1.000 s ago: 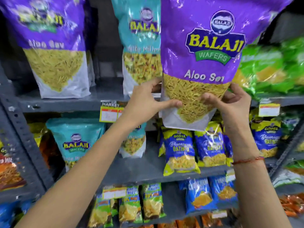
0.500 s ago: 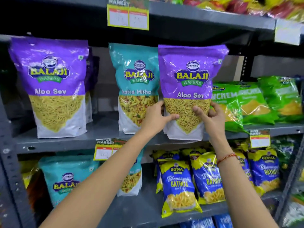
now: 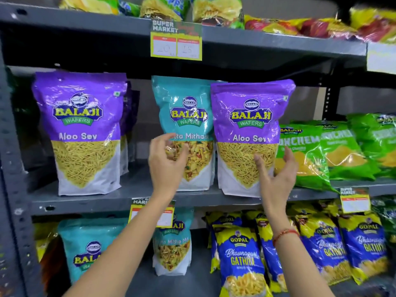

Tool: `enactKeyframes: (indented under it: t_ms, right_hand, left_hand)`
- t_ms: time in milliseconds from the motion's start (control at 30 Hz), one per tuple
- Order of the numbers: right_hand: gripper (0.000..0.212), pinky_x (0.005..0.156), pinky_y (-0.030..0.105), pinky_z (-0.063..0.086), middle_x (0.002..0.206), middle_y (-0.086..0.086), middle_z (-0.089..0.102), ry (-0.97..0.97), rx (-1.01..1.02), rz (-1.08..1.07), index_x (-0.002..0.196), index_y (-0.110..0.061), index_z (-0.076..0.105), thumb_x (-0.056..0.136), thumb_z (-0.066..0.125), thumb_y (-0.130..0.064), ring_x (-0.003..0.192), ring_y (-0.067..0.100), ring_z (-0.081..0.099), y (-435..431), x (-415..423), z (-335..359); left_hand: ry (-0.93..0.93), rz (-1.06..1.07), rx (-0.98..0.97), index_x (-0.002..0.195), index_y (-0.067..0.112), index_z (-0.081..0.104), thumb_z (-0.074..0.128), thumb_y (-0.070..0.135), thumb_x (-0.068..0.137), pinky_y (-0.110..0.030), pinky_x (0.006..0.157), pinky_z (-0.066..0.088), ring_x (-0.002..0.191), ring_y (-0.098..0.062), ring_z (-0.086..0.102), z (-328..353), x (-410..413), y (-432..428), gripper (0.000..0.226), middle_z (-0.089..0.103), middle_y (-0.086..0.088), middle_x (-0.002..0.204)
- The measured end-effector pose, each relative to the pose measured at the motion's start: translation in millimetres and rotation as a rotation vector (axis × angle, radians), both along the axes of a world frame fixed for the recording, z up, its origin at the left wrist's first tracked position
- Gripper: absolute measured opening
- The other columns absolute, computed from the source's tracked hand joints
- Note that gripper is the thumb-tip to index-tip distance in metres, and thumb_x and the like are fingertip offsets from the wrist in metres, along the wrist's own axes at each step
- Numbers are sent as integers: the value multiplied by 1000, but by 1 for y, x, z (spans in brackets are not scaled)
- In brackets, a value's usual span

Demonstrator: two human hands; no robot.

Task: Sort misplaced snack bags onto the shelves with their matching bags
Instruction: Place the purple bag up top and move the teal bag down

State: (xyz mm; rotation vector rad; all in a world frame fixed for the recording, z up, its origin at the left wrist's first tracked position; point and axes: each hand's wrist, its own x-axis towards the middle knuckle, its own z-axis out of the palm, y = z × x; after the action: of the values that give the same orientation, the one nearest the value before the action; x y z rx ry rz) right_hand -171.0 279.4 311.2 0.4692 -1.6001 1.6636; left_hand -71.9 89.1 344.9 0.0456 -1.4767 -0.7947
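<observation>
A purple Aloo Sev bag (image 3: 248, 116) stands upright on the middle shelf (image 3: 128, 199), right of a teal Khatta Mitha bag (image 3: 184, 112). My right hand (image 3: 276, 179) hovers open at the purple bag's lower right, fingers spread, just off its face. Open too, my left hand (image 3: 166, 161) is in front of the teal bag's lower part with fingers curled loosely and nothing in them. Another purple Aloo Sev bag (image 3: 82, 129) stands at the left end of the same shelf, with more purple bags behind it.
Green Crunchem bags (image 3: 334, 151) lean at the right of the middle shelf. The shelf below holds teal Balaji bags (image 3: 85, 249) and blue-yellow Gopal Gathiya bags (image 3: 242, 258). Price tags (image 3: 176, 47) hang from shelf edges. Mixed snack bags fill the top shelf (image 3: 278, 39).
Both hands have let go of the purple Aloo Sev bag, which now stands on the middle shelf. The left hand has shifted left in front of the teal bag.
</observation>
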Motion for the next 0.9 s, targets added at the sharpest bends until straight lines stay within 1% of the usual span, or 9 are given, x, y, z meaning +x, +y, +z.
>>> enactKeyframes:
  t_ms: [133,200,267,367,467,600,700,800,900]
  right_hand:
    - [46,96,36,44,118,6,56,275,117,76,122,-8,52,86,63,-34,110,21,53,-37,45,-5]
    - [54,102,23,36,124,6,55,204,273,263,129,-6,48,85,66,-31,117,16,49,-63,58,-5]
    - [71,105,15,20,143,13,42,97,416,344,141,-3,32,86,67,-31,132,20,37,-86,61,-5]
    - [85,112,23,12,156,17,19,-8,485,340,147,-1,11,88,64,-31,143,25,19,-105,55,-8]
    - [89,114,29,14,158,18,15,-101,464,358,148,0,6,88,64,-32,145,27,16,-111,50,-11]
    - [88,107,24,23,152,16,32,-126,379,407,147,-2,18,81,72,-26,140,27,30,-115,47,-13]
    - [81,94,18,30,139,14,51,-100,314,420,142,-6,30,77,76,-20,129,27,45,-119,47,-13]
    - [83,101,23,29,144,10,46,-91,275,450,144,-12,29,77,76,-27,134,24,40,-123,52,-17]
    - [86,111,32,31,148,6,42,-48,234,471,144,-15,31,75,78,-33,137,18,37,-125,59,-17]
  left_hand:
    - [-185,-90,191,120,19,53,69,32,80,-5,77,38,109,-13,51,2,2,-47,45,50,-3,126]
    - [-373,-226,270,129,21,46,68,39,79,-21,95,37,122,-16,46,1,-2,-64,58,47,-2,137]
    - [-491,-389,359,131,24,43,66,44,77,-36,100,39,123,-16,47,-1,-5,-72,62,48,1,138]
    - [-634,-576,391,120,26,52,70,41,71,-31,86,45,114,-16,56,-4,-9,-76,54,61,2,124]
    - [-772,-622,324,132,17,41,79,33,61,-35,98,43,116,-21,56,-9,-12,-80,82,59,-5,129]
    - [-746,-597,280,128,16,43,81,11,65,-43,102,45,115,-23,58,-17,-8,-87,73,59,-9,127]
    - [-667,-557,281,125,18,46,85,12,58,-34,93,50,110,-18,59,-20,-1,-92,78,61,-5,123]
    - [-581,-537,275,123,18,50,89,25,44,-22,81,53,107,-14,60,-21,11,-94,88,64,0,117]
    - [-520,-511,249,116,23,52,91,31,38,-22,81,53,106,-13,62,-21,26,-97,87,65,1,115]
